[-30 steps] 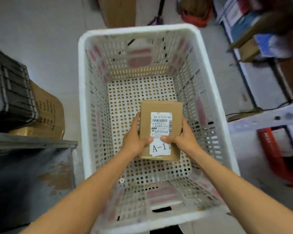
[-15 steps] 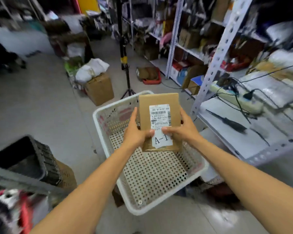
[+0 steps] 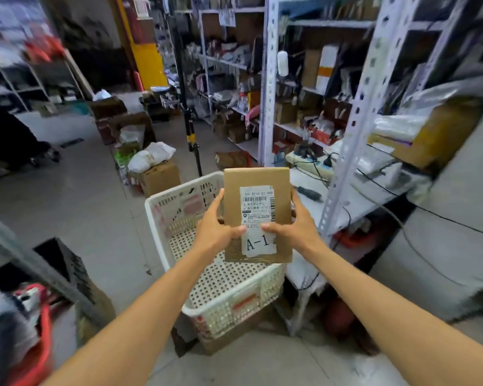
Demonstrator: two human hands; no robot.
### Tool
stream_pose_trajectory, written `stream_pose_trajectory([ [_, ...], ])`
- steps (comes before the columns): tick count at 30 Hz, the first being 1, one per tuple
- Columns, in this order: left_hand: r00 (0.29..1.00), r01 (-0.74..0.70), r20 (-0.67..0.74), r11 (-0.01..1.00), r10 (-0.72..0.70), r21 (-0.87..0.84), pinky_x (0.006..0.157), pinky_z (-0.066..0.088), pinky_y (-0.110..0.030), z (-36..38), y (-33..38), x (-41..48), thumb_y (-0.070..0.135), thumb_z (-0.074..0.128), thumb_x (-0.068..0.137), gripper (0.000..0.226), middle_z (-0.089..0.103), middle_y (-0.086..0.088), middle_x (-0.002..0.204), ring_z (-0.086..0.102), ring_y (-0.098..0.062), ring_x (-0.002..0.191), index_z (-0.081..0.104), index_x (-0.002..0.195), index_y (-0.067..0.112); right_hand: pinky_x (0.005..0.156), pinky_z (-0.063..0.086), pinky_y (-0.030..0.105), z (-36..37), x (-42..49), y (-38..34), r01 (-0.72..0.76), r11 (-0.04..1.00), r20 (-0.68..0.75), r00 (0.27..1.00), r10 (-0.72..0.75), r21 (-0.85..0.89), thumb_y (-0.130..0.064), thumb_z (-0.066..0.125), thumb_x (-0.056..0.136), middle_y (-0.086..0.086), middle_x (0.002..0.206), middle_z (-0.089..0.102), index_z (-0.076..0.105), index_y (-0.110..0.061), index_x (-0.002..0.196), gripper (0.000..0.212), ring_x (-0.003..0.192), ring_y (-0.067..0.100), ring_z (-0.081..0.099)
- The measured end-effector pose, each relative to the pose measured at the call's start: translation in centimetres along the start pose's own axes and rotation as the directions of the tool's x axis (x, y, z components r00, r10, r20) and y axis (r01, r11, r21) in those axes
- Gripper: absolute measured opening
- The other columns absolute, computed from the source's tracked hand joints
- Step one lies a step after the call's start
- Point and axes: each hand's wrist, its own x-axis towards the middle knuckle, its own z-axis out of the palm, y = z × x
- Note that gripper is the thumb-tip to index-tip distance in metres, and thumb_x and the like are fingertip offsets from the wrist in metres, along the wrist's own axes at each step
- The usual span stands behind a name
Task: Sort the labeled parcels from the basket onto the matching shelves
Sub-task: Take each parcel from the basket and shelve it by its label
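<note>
A flat brown cardboard parcel [image 3: 234, 188] with a white shipping label and a taped tag reading "A-1" is held upright in front of me. My left hand [image 3: 216, 228] grips its left edge with the thumb on the front. My right hand [image 3: 293, 228] grips its right edge, thumb on the label. Below the parcel stands the white perforated plastic basket [image 3: 162, 215], and no other parcel shows in the part of it I can see. White metal shelves [image 3: 346, 162] full of goods run along the right.
A black tripod pole [image 3: 190, 129] stands behind the basket. A cardboard box [image 3: 159, 176] with white bags sits on the floor at the back left. A black crate [image 3: 67, 260] and red items lie at the left. Cables and a power strip [image 3: 310, 162] lie on the lower right shelf.
Both hands have lifted the A-1 parcel out of the basket and up to chest height. My view has swung up from the basket to the aisle and shelves.
</note>
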Motion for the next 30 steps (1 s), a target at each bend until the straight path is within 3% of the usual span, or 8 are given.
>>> stream_pose_trajectory([
  [5,0.999,-0.027,0.041,1.000,0.027,-0.011,0.070,0.054,-0.024,5.2,2.5,-5.4,0.003,0.078,0.073,0.097,0.065,0.000,0.104,0.064,-0.010,0.092,0.028,0.146,0.042,0.087,0.045,0.026,-6.2,-6.3,-0.7,0.000,1.000,-0.122,0.993,-0.003,-0.023,-0.017,0.086,0.067,-0.018,0.109,0.054,0.023,-0.035,0.150,0.106,0.105,0.008,0.053],
  [7,0.997,-0.016,0.072,1.000,0.017,-0.026,0.078,0.057,-0.037,7.8,3.5,-6.2,0.001,0.080,0.071,0.099,0.068,0.000,0.099,0.066,-0.013,0.089,0.029,0.146,0.041,0.088,0.049,0.027,-9.1,-8.3,-0.8,-0.016,1.000,-0.198,0.980,0.011,-0.025,-0.017,0.086,0.066,-0.022,0.102,0.056,0.026,-0.037,0.148,0.104,0.101,0.006,0.057],
  [11,0.979,-0.042,0.199,0.998,0.052,-0.054,0.075,0.058,-0.036,14.5,6.6,-7.2,0.002,0.081,0.071,0.096,0.070,0.002,0.091,0.068,-0.013,0.084,0.032,0.145,0.040,0.093,0.051,0.028,-15.9,-11.5,-0.3,-0.032,0.998,-0.333,0.943,0.014,-0.048,-0.021,0.087,0.065,-0.020,0.107,0.062,0.024,-0.041,0.148,0.106,0.095,-0.006,0.058],
  [15,0.917,-0.113,0.376,0.991,0.129,-0.064,0.073,0.056,-0.035,22.8,11.1,-7.9,0.002,0.079,0.072,0.092,0.069,0.004,0.088,0.068,-0.012,0.080,0.034,0.144,0.037,0.082,0.047,0.006,-24.5,-14.6,0.0,-0.034,0.996,-0.491,0.871,-0.011,-0.082,-0.015,0.085,0.068,-0.030,0.102,0.056,0.020,-0.039,0.149,0.107,0.085,-0.022,0.053],
  [20,0.792,-0.257,0.530,0.953,0.302,-0.158,0.084,0.056,-0.036,35.0,17.2,-8.5,-0.002,0.077,0.072,0.084,0.065,0.000,0.117,0.063,-0.016,0.102,0.040,0.141,0.026,0.091,0.052,0.028,-35.7,-17.7,0.2,-0.077,0.988,-0.665,0.746,-0.032,-0.134,-0.013,0.083,0.069,-0.023,0.098,0.065,0.016,-0.040,0.151,0.109,0.093,-0.011,0.061],
  [22,0.729,-0.278,0.598,0.943,0.332,-0.185,0.086,0.056,-0.045,39.8,19.7,-8.5,0.001,0.079,0.070,0.087,0.067,-0.005,0.115,0.065,-0.019,0.100,0.039,0.142,0.030,0.094,0.053,0.036,-40.0,-19.0,-0.2,-0.108,0.980,-0.724,0.689,-0.048,-0.168,-0.015,0.083,0.070,-0.020,0.103,0.065,0.013,-0.040,0.151,0.109,0.098,-0.002,0.063],
  [24,0.650,-0.296,0.676,0.935,0.347,-0.196,0.087,0.055,-0.050,44.3,22.4,-8.9,0.001,0.077,0.072,0.087,0.067,-0.006,0.108,0.065,-0.025,0.101,0.038,0.142,0.034,0.091,0.053,0.028,-43.9,-20.5,-0.9,-0.149,0.970,-0.786,0.615,-0.059,-0.190,-0.015,0.082,0.072,-0.026,0.102,0.060,0.012,-0.037,0.152,0.108,0.093,-0.010,0.060],
  [30,0.352,-0.282,0.834,0.898,0.425,-0.338,0.077,0.059,-0.042,56.4,28.0,-11.9,-0.008,0.074,0.072,0.089,0.067,0.000,0.100,0.066,-0.024,0.099,0.035,0.144,0.027,0.096,0.052,0.040,-53.1,-25.0,-1.6,-0.297,0.937,-0.924,0.376,-0.063,-0.185,-0.015,0.082,0.072,-0.011,0.117,0.062,0.011,-0.038,0.151,0.109,0.106,0.007,0.059],
])
